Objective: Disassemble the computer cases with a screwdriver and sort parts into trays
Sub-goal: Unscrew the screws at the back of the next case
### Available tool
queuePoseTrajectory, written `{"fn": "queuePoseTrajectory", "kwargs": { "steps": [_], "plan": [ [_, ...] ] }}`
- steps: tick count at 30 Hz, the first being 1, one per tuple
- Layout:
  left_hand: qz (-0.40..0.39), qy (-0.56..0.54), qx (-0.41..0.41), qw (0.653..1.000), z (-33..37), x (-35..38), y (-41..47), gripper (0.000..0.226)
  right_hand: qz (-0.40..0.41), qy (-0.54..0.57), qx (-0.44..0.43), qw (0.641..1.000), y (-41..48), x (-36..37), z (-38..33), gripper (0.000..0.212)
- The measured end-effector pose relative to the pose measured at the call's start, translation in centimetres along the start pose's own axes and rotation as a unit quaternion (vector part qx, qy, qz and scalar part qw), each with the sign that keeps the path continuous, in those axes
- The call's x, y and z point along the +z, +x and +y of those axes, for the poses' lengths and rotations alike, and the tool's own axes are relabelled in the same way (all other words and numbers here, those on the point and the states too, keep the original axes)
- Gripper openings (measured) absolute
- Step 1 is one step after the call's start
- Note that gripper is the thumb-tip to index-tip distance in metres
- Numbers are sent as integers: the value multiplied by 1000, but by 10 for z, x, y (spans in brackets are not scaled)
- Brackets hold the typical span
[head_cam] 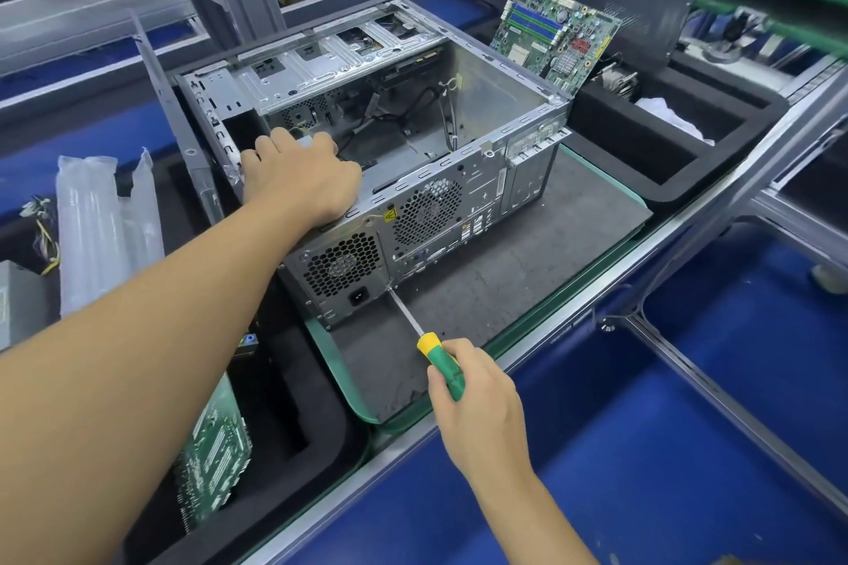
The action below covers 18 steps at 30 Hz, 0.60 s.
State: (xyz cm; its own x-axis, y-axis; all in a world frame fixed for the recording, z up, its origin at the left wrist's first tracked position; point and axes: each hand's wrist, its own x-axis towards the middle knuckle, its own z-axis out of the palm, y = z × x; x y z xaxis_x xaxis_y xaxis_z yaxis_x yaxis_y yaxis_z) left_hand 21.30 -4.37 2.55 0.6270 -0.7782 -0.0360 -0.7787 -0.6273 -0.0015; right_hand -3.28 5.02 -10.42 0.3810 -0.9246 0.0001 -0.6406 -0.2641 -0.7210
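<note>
An open metal computer case (482, 106) lies on its side on a dark mat (527, 252), its rear panel facing me. My left hand (298, 174) reaches into the case over the power supply (342, 268), fingers curled on its top. My right hand (477, 399) grips a screwdriver with a green and yellow handle (443, 365). Its tip touches the rear panel at the power supply's lower right corner. A green motherboard (555, 37) leans upright in the black foam tray (615, 165) at the right.
A second black foam tray (293, 381) at the left holds another green circuit board (215, 450). Clear plastic bags (105, 225) and a grey case panel (174, 119) stand at the left. Aluminium frame rails (711, 395) and blue surfaces surround the bench.
</note>
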Motion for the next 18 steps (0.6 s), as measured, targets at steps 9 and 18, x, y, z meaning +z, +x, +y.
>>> {"fn": "queuePoseTrajectory", "kwargs": {
  "steps": [9, 18],
  "plan": [
    [0, -11, 4, 1000, 0, -3, -3, 46, -135, 59, 142, 979, 23, -16, 0, 26],
    [6, -20, 4, 1000, 1, -3, -5, 41, -125, 587, 380, 704, 13, -24, 17, 27]
  ]
}}
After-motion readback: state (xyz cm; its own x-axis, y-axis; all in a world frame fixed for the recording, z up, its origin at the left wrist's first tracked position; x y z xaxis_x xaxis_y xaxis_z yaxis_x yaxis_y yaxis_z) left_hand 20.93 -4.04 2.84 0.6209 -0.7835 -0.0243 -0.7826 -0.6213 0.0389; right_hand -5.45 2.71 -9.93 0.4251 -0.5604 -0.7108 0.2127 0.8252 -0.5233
